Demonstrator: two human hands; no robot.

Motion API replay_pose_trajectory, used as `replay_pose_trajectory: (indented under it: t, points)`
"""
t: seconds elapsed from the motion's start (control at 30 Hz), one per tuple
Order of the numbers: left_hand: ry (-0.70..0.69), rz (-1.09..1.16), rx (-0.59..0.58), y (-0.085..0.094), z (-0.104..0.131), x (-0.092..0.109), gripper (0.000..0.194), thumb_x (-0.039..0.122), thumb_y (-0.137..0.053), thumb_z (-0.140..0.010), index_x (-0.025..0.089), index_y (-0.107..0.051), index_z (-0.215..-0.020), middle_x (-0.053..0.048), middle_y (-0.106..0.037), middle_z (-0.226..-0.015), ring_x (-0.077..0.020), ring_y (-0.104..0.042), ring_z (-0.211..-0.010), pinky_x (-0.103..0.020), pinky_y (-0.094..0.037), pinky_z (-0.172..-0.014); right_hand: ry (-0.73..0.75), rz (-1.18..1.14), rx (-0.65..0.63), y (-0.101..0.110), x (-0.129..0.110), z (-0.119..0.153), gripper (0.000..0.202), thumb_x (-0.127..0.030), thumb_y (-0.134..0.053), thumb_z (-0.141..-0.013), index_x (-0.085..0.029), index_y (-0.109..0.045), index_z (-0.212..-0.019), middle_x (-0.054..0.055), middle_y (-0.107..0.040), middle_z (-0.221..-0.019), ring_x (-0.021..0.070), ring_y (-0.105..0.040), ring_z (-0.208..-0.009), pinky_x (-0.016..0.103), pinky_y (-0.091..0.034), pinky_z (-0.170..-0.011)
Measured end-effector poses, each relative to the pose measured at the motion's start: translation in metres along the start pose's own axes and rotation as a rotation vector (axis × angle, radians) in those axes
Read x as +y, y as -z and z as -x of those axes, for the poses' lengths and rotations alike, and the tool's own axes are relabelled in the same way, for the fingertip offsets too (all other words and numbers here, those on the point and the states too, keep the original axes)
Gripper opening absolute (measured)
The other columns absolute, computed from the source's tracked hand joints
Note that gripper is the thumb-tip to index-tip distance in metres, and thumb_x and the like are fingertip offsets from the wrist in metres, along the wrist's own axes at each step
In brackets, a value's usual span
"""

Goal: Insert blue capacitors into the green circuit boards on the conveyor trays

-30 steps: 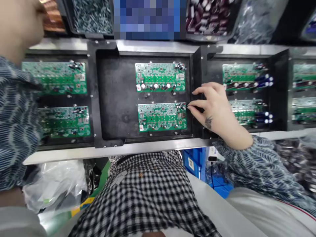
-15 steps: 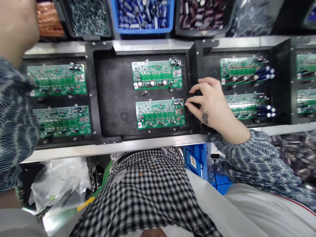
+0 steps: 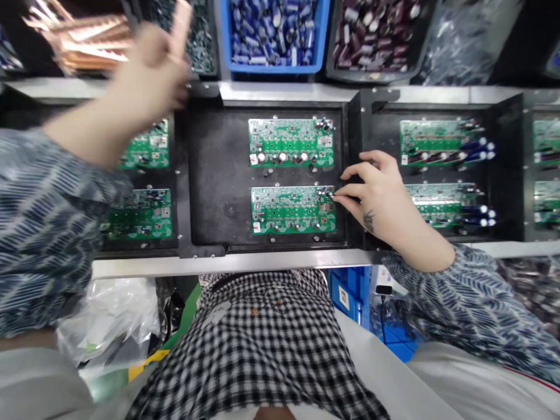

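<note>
My left hand (image 3: 149, 76) is smeared by motion above the upper left of the tray row, with its fingers closed on a pinkish copper strip (image 3: 181, 29). My right hand (image 3: 371, 195) has its thumb and index fingertips together at the upper right corner of the lower green circuit board (image 3: 293, 211); anything between them is too small to tell. Above that board lies the upper circuit board (image 3: 291, 143), with several round capacitors along its lower edge. Both boards lie in a black tray (image 3: 214, 169).
Along the back stand a bin of copper strips (image 3: 94, 46), a bin of grey-green parts (image 3: 202, 44), a blue bin (image 3: 275, 69) of blue capacitors and a black bin (image 3: 376, 76) of maroon ones. Neighbouring trays hold more boards (image 3: 441, 143). A metal rail (image 3: 280, 261) runs in front.
My left hand has moved right from the upper left corner, and the copper strip now shows in it. The whole view has shifted slightly. My right hand stays at the lower board's corner.
</note>
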State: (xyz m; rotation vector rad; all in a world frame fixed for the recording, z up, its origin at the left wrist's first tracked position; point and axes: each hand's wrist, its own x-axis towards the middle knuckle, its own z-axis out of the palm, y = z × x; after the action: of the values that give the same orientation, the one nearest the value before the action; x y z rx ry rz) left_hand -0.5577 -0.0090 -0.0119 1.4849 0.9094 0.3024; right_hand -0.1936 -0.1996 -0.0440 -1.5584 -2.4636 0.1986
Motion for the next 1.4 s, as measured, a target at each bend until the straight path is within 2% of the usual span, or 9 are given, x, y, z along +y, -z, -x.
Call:
replay_pose_trajectory:
  t: [0.07, 0.2, 0.33, 0.63, 0.87, 1.0, 1.07, 1.23, 1.4]
  points:
    - [-0.007, 0.030, 0.279, -0.053, -0.002, 0.000, 0.022, 0.036, -0.042, -0.109, 0.018, -0.052, -0.102, 0.004, -0.063, -0.075, -0.0005, -0.055, -0.070, -0.010, -0.044, -0.066, -0.001, -0.015, 0.048, 0.009, -0.004, -0.003, 0.023, -0.038, -0.060, -0.095, -0.021, -0.074, -0.087, 0.013, -0.066, -0.112, 0.0363, -0.054, -0.122, 0.057, -0.048, -0.103]
    - [0.014, 0.325, 0.089, -0.124, -0.003, 0.009, 0.011, 0.021, -0.051, -0.105, 0.013, -0.058, -0.107, -0.003, -0.070, -0.098, -0.0062, -0.069, -0.075, -0.016, -0.053, -0.063, -0.200, -0.213, 0.168, 0.028, -0.025, -0.023, 0.031, -0.042, -0.063, -0.094, -0.025, -0.066, -0.119, 0.013, -0.065, -0.120, 0.0312, -0.062, -0.113, 0.052, -0.053, -0.098]
    - [-0.039, 0.343, 0.041, -0.145, 0.000, 0.010, 0.018, 0.024, -0.053, -0.105, 0.012, -0.061, -0.117, -0.003, -0.071, -0.092, -0.0048, -0.069, -0.068, -0.013, -0.052, -0.062, -0.302, -0.737, 0.167, 0.018, -0.044, -0.058, 0.026, -0.046, -0.066, -0.092, -0.030, -0.062, -0.113, 0.005, -0.069, -0.108, 0.0232, -0.068, -0.097, 0.042, -0.058, -0.085]
    - [-0.060, 0.340, 0.179, -0.144, 0.004, 0.002, 0.015, 0.021, -0.041, -0.109, 0.013, -0.051, -0.117, 0.002, -0.067, -0.077, -0.0023, -0.060, -0.050, -0.010, -0.043, -0.049, -0.363, -1.145, 0.226, -0.022, -0.062, -0.089, 0.021, -0.049, -0.066, -0.092, -0.029, -0.060, -0.091, 0.001, -0.065, -0.093, 0.0186, -0.067, -0.086, 0.038, -0.058, -0.075]
    - [-0.016, 0.374, 0.123, -0.133, 0.011, 0.029, 0.014, 0.024, -0.040, -0.109, 0.015, -0.051, -0.107, 0.002, -0.067, -0.075, -0.0048, -0.063, -0.057, -0.012, -0.046, -0.055, -0.120, -1.093, 0.286, 0.009, -0.080, -0.095, 0.016, -0.042, -0.073, -0.089, -0.032, -0.062, -0.094, 0.000, -0.071, -0.094, 0.0203, -0.069, -0.080, 0.042, -0.059, -0.072]
    - [-0.190, 0.355, 0.271, -0.104, 0.007, 0.039, 0.014, 0.012, -0.043, -0.106, 0.018, -0.044, -0.093, 0.000, -0.068, -0.094, -0.0052, -0.068, -0.078, -0.014, -0.049, -0.066, 0.013, -0.858, 0.453, 0.034, -0.080, -0.114, 0.010, -0.030, -0.073, -0.089, -0.030, -0.063, -0.089, -0.002, -0.071, -0.087, 0.0190, -0.068, -0.082, 0.039, -0.057, -0.079]
    - [-0.239, 0.280, 0.336, -0.087, 0.003, 0.035, 0.014, 0.012, -0.046, -0.104, 0.018, -0.045, -0.092, 0.001, -0.065, -0.093, -0.0045, -0.065, -0.075, -0.014, -0.047, -0.061, -0.024, -0.518, 0.343, 0.037, -0.072, -0.129, 0.004, -0.031, -0.067, -0.094, -0.027, -0.067, -0.093, 0.002, -0.072, -0.094, 0.0210, -0.069, -0.090, 0.040, -0.054, -0.086]
    - [-0.176, 0.093, 0.334, -0.070, -0.005, 0.010, 0.011, 0.018, -0.049, -0.104, 0.017, -0.057, -0.096, 0.001, -0.068, -0.082, -0.0049, -0.061, -0.064, -0.015, -0.040, -0.056, -0.016, 0.199, -0.362, 0.005, -0.045, -0.159, 0.026, -0.015, -0.050, -0.096, -0.013, -0.074, -0.104, 0.017, -0.073, -0.104, 0.0333, -0.066, -0.102, 0.045, -0.049, -0.081]
    - [-0.076, -0.003, 0.371, -0.075, -0.008, -0.006, 0.016, 0.018, -0.043, -0.105, 0.015, -0.058, -0.106, 0.001, -0.070, -0.087, -0.0080, -0.065, -0.069, -0.016, -0.044, -0.065, 0.040, 0.070, -0.242, -0.029, -0.021, -0.156, 0.025, -0.027, -0.049, -0.100, -0.022, -0.073, -0.103, 0.011, -0.072, -0.103, 0.0287, -0.062, -0.097, 0.042, -0.047, -0.080]
